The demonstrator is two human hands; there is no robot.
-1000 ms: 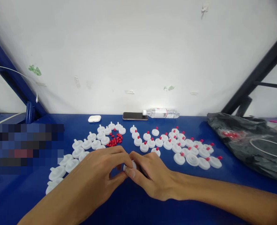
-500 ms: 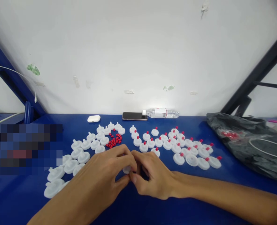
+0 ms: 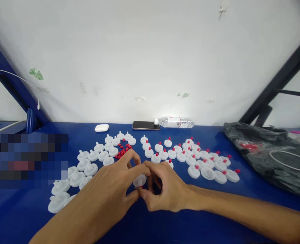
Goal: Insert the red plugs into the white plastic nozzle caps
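Note:
Between my hands is a white round plastic piece [image 3: 139,180], its narrow tip pointing down toward me with a bit of red at the end. My left hand [image 3: 122,183] grips this piece from the left. My right hand [image 3: 164,186] is closed at its right side, thumb and fingers at the red tip. Beyond my left hand lies a small pile of red caps [image 3: 123,152]. White pieces without caps [image 3: 90,169] spread over the left side. Several white pieces with red caps [image 3: 193,171] stand to the right.
Along the wall lie a white case [image 3: 101,128], a black phone [image 3: 146,125] and a water bottle [image 3: 175,122]. A dark plastic bag [image 3: 274,159] with a white cable covers the right end of the blue table [image 3: 150,227].
The white piece between my hands has tilted and shows more of its disc, with red now visible at its tip. My left index finger has lifted and bent. My right hand moved slightly.

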